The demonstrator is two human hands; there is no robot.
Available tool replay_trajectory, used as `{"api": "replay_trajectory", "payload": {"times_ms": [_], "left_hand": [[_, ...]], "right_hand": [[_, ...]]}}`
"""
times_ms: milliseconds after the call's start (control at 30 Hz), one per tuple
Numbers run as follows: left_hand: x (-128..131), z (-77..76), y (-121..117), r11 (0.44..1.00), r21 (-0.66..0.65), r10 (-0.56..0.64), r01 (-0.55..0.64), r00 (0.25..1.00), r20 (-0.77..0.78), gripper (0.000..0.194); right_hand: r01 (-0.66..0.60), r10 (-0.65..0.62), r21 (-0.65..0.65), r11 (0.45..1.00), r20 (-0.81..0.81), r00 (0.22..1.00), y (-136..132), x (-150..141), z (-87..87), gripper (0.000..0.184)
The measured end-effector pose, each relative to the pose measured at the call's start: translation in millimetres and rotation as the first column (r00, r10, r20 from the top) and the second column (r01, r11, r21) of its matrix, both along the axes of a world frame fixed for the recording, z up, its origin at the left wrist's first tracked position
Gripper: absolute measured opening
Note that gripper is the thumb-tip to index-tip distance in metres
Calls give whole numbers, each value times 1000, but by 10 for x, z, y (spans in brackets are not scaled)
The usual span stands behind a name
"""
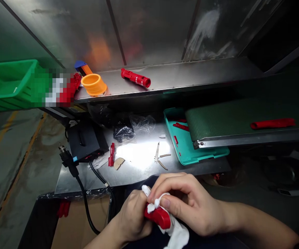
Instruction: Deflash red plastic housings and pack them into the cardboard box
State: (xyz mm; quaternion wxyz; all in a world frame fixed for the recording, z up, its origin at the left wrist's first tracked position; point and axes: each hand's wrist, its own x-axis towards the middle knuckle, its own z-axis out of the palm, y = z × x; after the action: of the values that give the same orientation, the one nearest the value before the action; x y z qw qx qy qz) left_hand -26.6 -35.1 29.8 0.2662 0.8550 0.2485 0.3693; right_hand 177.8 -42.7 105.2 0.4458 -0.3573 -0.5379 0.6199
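Note:
My left hand (132, 216) is closed around a red plastic part (157, 216), held low in front of me, below the steel table's front edge. My right hand (188, 204) pinches a white cloth (177, 232) against the top of that red part, thumb and fingers pressed together. The cloth hangs down under my right palm. Most of the red part is hidden between the two hands.
On the steel table (136, 157) lie small pliers (160, 156), a red piece (111, 154), a black box (84, 140) with a cable, and a teal tray (184, 143). A green conveyor (229, 119) carries a red part (272, 123). The shelf holds an orange cup (93, 84), a red tube (136, 77) and a green bin (5, 83).

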Motion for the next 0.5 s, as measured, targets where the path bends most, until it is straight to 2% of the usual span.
{"api": "replay_trajectory", "payload": {"times_ms": [100, 233, 333, 500], "left_hand": [[14, -14, 17, 998, -27, -56, 57, 998, 38, 25], [12, -2, 29, 997, -62, -42, 46, 998, 56, 29], [-1, 20, 31, 996, -84, -29, 34, 998, 55, 35], [-10, 11, 45, 999, -35, -15, 17, 998, 55, 27]], "right_hand": [[104, -104, -83, 991, 5, 995, -93, -105, -82, 18], [120, -150, -252, 960, -100, 984, -68, -109, -218, 21], [134, -162, -198, 971, -132, 978, -24, -18, -221, 18], [30, -31, -16, 999, -66, 997, -51, 33, -76, 22]]}}
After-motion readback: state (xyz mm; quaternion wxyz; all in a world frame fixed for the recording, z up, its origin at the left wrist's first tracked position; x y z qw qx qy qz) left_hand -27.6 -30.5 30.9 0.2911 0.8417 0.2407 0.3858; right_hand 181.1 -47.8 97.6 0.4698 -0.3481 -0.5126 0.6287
